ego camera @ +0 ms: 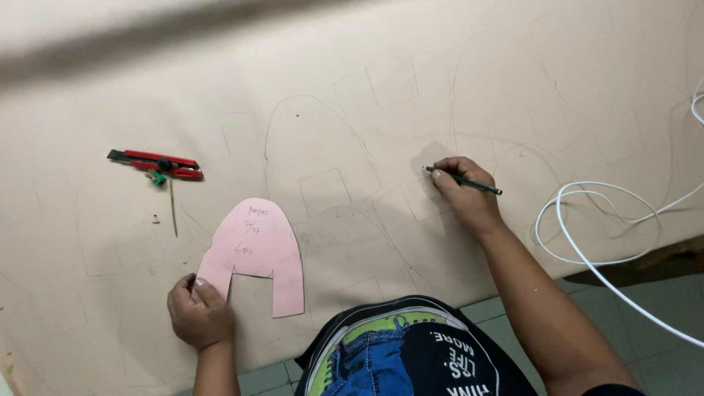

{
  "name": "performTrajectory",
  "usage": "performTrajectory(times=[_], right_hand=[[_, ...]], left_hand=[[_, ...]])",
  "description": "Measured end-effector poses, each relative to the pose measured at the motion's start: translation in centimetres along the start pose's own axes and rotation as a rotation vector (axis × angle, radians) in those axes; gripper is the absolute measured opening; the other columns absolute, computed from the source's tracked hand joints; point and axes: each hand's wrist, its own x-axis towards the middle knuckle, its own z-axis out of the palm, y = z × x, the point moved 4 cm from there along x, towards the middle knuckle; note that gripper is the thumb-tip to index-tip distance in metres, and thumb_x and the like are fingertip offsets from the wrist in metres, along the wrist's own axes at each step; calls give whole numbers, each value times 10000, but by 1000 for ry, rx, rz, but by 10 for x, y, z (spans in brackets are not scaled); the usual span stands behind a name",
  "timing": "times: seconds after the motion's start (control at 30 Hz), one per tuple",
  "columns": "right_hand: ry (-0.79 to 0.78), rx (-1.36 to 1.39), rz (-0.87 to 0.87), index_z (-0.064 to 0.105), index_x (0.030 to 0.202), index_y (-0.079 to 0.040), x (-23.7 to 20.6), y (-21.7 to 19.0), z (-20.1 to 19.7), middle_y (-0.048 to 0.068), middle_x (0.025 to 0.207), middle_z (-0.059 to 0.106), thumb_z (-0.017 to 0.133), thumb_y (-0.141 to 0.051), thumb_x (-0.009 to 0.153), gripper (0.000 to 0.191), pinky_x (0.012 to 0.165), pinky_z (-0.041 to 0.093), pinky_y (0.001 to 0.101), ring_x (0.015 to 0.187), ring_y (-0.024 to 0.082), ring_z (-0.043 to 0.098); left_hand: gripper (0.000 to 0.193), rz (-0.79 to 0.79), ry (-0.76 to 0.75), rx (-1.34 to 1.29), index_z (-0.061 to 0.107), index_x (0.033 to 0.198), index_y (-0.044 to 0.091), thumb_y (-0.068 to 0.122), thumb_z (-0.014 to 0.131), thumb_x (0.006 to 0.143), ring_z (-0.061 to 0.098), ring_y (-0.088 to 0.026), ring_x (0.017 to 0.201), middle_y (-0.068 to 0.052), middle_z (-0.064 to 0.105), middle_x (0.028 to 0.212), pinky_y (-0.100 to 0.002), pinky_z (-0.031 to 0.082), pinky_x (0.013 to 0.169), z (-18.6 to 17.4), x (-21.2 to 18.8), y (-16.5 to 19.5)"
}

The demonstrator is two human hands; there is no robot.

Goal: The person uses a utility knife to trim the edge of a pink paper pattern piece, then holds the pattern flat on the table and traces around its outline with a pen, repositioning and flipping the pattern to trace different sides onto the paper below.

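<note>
- The right hand (pixel 463 192) is gripping a slim dark green pencil (pixel 465 180), its fingers (pixel 438 174) clenched round the shaft near the tip
- The pencil is lying nearly level across the hand, its point aimed left and seeming to be touching the sheet, though the contact is too small to be sure
- The left hand (pixel 198 312) is pressing down on the lower left leg of a pink card template with a rounded top and a square notch cut in its base (pixel 254 251), fingers curled onto its edge and pinning it rather than lifting it
- The template is lying flat near the front edge, well left of the pencil, with handwriting on its face
- Both are resting on a wide beige sheet of material covering the desk (pixel 381 66), which is carrying many faint traced outlines of the same arched shape
- A red and black utility knife (pixel 155 163) is lying further left, with a small green bit (pixel 157 177) just beside it and a thin stick (pixel 174 208) below
- A white cable (pixel 587 220) is looping over the right end of the desk and trailing down toward the green tiled floor (pixel 660 308)
</note>
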Motion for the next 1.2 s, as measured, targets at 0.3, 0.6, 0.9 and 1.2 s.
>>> performTrajectory(times=[0.3, 0.6, 0.9, 1.2], right_hand=[[-22, 95, 7, 709, 1062, -25, 4, 14, 1, 34, 937, 696, 700, -139, 915, 186, 726, 527, 245, 816, 94, 613], [8, -11, -103, 716, 1052, -43, -7, 12, 1, 14, 946, 685, 706, -149, 908, 179, 767, 516, 268, 858, 104, 604], [52, -48, -57, 704, 1032, -40, -6, 9, 7, 31, 917, 689, 703, -167, 918, 170, 740, 511, 269, 823, 108, 598], [21, -59, -117, 735, 993, -44, -8, 6, 9, 25, 893, 707, 697, -137, 913, 128, 730, 517, 259, 803, 103, 612]], left_hand=[[321, 56, 25, -22, 649, 1190, -18, 245, 544, 1038, 625, -386, 1103, -196, 666, 1198, -490, 510, 952, 4, -4, 0], [322, 47, 19, -20, 643, 1200, -10, 250, 549, 1034, 631, -383, 1078, -193, 661, 1180, -493, 515, 930, 4, -4, -7], [349, 15, 10, 25, 652, 1197, -14, 269, 526, 1036, 656, -357, 1048, -189, 675, 1178, -477, 541, 885, 3, -1, -9], [358, -1, -23, 50, 647, 1203, -14, 282, 516, 1050, 657, -364, 1054, -196, 670, 1180, -485, 546, 882, 2, 0, -8]])
